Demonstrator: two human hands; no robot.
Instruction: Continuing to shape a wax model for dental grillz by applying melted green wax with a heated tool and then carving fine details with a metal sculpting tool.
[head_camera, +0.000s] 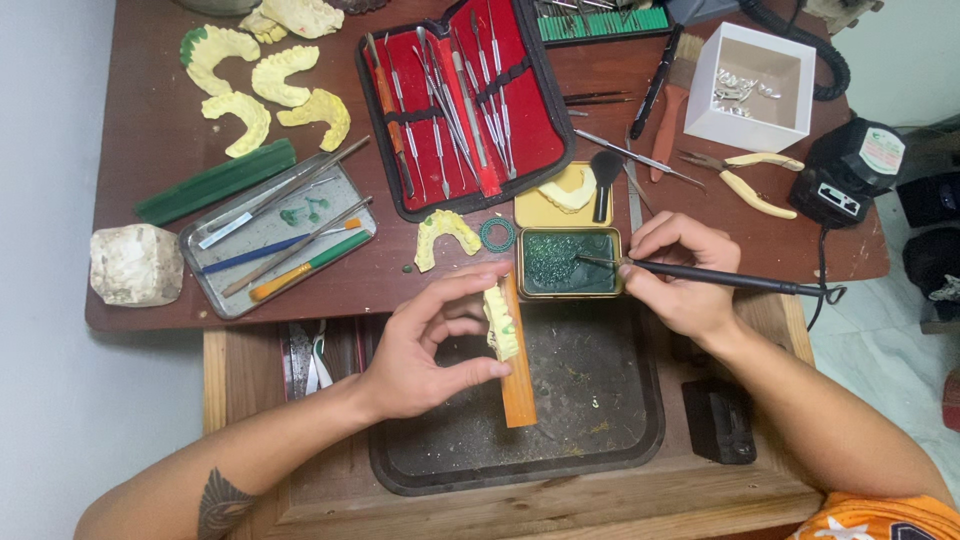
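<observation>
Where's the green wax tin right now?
In the head view, the green wax tin sits at the table's front edge, right of centre, just below the yellow lid, with the right hand's tool tip dipped into it.

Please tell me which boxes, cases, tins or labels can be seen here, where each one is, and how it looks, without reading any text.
White box: back right, square, open, small metal parts inside.
Instrument case: back centre, black, red lining, open.
Green wax tin: in front of the case, rectangular, gold rim; the tool in the right hand dips into it.
Round label: far right, white, on a black device.
Metal tray: left, grey.
</observation>
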